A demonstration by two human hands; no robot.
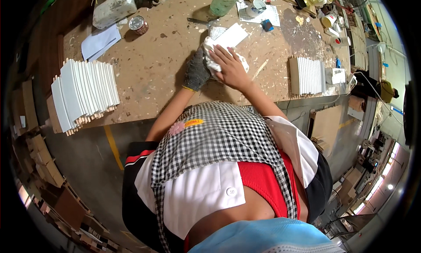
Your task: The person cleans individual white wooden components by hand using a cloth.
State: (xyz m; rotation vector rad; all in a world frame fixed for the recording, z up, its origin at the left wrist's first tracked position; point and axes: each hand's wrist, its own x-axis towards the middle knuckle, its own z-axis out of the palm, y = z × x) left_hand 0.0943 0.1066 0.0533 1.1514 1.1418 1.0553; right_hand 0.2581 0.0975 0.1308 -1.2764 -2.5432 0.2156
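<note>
Wiping down one white panel with a cloth

One white panel (235, 34) lies on the worktable (153, 77) in front of the person, its near part covered by one crumpled white cloth (211, 65). The step in hand looks like rubbing the panel's face. The right hand (232, 69), bare, rests flat on the cloth with its fingers extended, pressing rather than pinching. The left hand (197, 71), in a dark glove with a yellow cuff, sits against the cloth's left side; whether its fingers close on the cloth or on the panel's edge is hidden, so I cannot tell. The next move, in my judgement, calls for steadying the panel with the glove and spreading even pressure over the part that shows bare.

Just beyond the panel are one flat dark tool (197, 20), one green container (223, 3) and one small blue block (267, 25). Near the block, one white cup (252, 10) stands on one printed sheet (272, 17).

Farther out are two stacks of pale slatted pieces, each holding many: the left stack (87, 88) at the table's near left corner, the right stack (307, 75) near its right end. Beyond the left one lie loose papers (101, 42), at least two, with one tin (138, 26) beside them.
</note>
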